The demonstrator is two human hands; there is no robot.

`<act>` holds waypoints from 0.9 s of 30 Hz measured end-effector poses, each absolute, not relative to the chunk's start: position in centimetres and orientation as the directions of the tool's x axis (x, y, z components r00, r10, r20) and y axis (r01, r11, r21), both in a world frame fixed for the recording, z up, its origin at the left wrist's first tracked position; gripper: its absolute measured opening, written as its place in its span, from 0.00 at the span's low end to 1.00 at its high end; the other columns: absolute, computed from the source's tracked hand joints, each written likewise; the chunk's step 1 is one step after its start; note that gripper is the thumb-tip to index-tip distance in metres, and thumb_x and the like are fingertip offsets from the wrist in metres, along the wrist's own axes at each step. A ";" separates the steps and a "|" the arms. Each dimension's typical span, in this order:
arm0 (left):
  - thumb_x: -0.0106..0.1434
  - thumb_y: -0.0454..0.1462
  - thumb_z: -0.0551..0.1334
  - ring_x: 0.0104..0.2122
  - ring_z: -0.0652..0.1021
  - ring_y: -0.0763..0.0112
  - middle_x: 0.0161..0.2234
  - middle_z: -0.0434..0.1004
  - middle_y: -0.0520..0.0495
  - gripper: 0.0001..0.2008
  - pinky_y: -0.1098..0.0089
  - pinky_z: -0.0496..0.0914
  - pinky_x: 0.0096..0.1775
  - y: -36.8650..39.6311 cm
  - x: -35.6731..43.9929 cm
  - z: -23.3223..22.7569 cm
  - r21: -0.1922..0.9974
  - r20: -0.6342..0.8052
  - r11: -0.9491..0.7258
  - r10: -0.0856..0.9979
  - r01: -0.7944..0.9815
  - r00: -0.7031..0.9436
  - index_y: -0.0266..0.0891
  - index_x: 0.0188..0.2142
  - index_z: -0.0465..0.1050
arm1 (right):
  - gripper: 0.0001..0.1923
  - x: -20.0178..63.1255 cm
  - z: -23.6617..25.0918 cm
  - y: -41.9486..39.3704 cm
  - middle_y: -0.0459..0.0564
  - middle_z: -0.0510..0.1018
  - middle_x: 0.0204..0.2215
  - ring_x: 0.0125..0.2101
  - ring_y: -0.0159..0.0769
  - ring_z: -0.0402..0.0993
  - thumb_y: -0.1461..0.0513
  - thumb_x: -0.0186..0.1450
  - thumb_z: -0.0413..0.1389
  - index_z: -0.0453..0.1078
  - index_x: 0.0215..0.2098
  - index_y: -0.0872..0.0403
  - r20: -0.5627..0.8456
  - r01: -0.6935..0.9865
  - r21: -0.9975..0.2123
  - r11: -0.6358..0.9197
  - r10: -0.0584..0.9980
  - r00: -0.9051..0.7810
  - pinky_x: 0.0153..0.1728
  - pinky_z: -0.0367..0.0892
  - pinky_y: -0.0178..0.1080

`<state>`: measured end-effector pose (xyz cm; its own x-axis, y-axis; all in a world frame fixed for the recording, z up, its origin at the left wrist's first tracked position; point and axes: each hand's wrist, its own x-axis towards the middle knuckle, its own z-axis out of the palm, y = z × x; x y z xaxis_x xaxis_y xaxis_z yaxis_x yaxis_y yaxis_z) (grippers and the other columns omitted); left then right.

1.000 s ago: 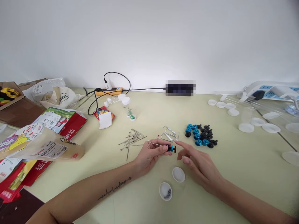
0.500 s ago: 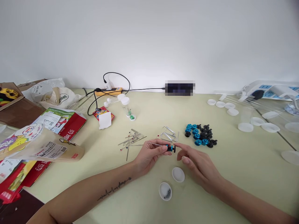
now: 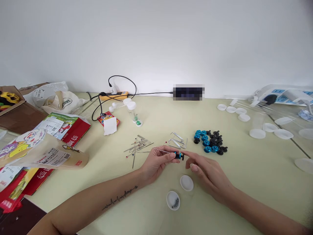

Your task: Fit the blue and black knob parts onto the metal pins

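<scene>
A plain pale wall (image 3: 156, 42) rises behind a smooth, light green-yellow table (image 3: 161, 114), and from where I stand both forearms reach in over its near edge. The left arm slants up with its elbow bent outward, and the left hand (image 3: 156, 164) is turned with the thumb on top, its thumb and fingers pinching a small blue-and-black knob (image 3: 178, 155), held just above the middle of the table. The knob is a stubby, shiny cylinder with a flared black end pointing right; a thin, straight metal rod (image 3: 163, 150) runs along the same grip. The right hand (image 3: 211, 173) comes in from the other side, wrist nearly straight, index finger stretched toward the black end, thumb apart below and the rest curled; it grips nothing, and I cannot tell whether the fingertip touches the knob. Beneath the hands sit two shallow, round white lids, a bare one (image 3: 186, 183) and a nearer one (image 3: 173, 195) with tiny grey balls (image 3: 175, 203) heaped along one side. Slim metal pins (image 3: 138, 146) lie crisscrossed beyond the left wrist, bent silvery wires (image 3: 177, 141) sit near the knob, and glossy blue and matte black pieces (image 3: 210, 142) cluster beyond the right hand.
</scene>
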<state>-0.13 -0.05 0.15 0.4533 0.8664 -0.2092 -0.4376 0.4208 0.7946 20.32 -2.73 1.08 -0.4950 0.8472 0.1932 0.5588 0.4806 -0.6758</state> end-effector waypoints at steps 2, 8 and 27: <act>0.55 0.33 0.65 0.31 0.77 0.77 0.35 0.77 0.45 0.10 0.76 0.68 0.40 0.0 -0.1 0.2 0.795 -0.213 0.422 0.867 -0.436 0.450 0.33 0.38 0.75 | 0.19 20.3 1.1 -2.7 0.45 0.73 0.29 0.28 0.31 0.69 0.59 0.71 0.38 0.54 0.59 0.47 0.192 0.561 -0.677 0.476 0.851 -0.490 0.31 0.64 0.35; 0.55 0.33 0.65 0.31 0.77 0.77 0.36 0.76 0.44 0.10 0.75 0.68 0.40 -0.1 -0.1 0.3 0.793 -0.214 0.424 0.866 -0.437 0.452 0.32 0.38 0.75 | 0.20 20.2 1.1 -2.6 0.44 0.73 0.30 0.28 0.31 0.69 0.59 0.71 0.38 0.51 0.60 0.46 0.216 0.560 -0.665 0.494 0.845 -0.489 0.31 0.64 0.34; 0.54 0.35 0.66 0.31 0.76 0.76 0.36 0.77 0.44 0.11 0.74 0.67 0.40 0.0 0.0 0.3 0.793 -0.212 0.424 0.865 -0.438 0.454 0.33 0.37 0.76 | 0.21 20.2 1.1 -2.6 0.45 0.74 0.29 0.29 0.31 0.71 0.59 0.71 0.38 0.52 0.61 0.48 0.239 0.568 -0.629 0.530 0.828 -0.508 0.31 0.66 0.34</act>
<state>-0.04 -0.03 0.35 0.4542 0.8653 -0.2122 -0.4378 0.4242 0.7927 20.19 -2.64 1.15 -0.5077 0.8277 0.2389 0.5684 0.5302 -0.6291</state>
